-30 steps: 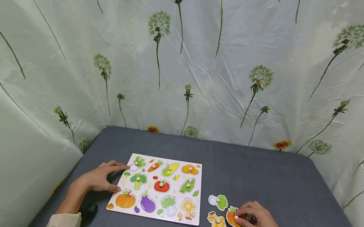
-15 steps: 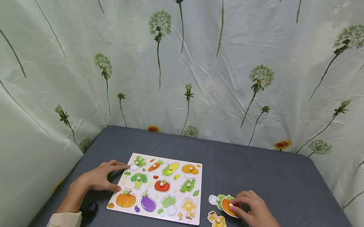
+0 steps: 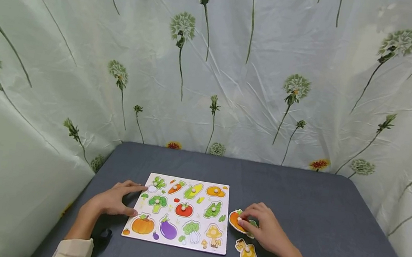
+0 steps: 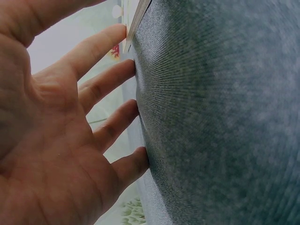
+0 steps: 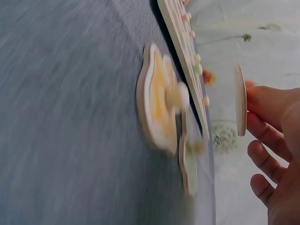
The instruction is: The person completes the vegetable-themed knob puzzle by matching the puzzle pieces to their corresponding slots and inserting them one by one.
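Note:
My right hand (image 3: 265,228) pinches an orange pumpkin puzzle piece (image 3: 236,221) by its knob, just right of the puzzle board (image 3: 171,244). In the right wrist view the pumpkin piece (image 5: 241,101) is edge-on and raised off the cloth. A bok choy piece (image 3: 251,234) lies partly hidden under it. Closer to me lies a yellow mushroom piece (image 3: 246,251), its knob up. With fingers spread, my left hand (image 3: 114,200) touches the board's left edge; in the left wrist view this hand (image 4: 56,136) has its fingertips on the cloth and board edge.
Several knobbed vegetable pieces, such as a tomato (image 3: 184,210) and a broccoli (image 3: 157,203), sit in the board's upper rows. Its bottom row shows knobless pictures. Grey cloth covers the table (image 3: 299,193), and a flowered curtain (image 3: 247,108) hangs behind.
My right hand has lifted the pumpkin piece and carried it left, over the bok choy piece toward the board. The purple piece seen earlier beside it is now out of sight. My left hand stays put.

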{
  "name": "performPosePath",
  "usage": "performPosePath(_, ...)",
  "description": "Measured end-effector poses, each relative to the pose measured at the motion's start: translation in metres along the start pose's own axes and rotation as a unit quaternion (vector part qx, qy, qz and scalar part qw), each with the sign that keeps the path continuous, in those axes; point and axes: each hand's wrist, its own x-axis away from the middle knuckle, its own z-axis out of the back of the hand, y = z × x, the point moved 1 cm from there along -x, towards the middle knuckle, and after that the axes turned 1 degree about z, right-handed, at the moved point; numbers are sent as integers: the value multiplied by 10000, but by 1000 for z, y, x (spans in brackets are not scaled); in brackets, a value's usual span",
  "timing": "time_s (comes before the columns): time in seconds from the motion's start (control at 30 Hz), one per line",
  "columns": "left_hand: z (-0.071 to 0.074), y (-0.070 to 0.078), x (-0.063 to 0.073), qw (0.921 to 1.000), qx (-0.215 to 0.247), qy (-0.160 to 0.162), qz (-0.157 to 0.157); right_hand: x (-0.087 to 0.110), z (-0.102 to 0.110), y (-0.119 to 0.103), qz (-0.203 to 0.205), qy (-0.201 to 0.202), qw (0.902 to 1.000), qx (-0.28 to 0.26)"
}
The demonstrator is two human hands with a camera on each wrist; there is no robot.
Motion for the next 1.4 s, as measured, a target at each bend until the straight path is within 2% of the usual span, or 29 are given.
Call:
performPosePath(0.2, 0, 3, 1, 10000, 24, 21, 15, -17, -15, -15, 291, 47, 9994, -193)
performPosePath(0.37, 0, 3, -1, 10000, 23, 8, 96, -29, -28, -29, 382, -31, 9989, -259)
performPosePath(0.7, -2, -1, -3, 9999, -12, -21, 111, -48, -54, -57, 559, -155, 9968, -547)
performPosePath(1.03, -1, 2, 0, 10000, 32, -27, 73, -63, -78, -79, 800, -272, 9942, -669)
performPosePath(1.4, 0, 1, 0, 9999, 0, -38, 110, -74, -99, -100, 671, -566, 9917, -944)
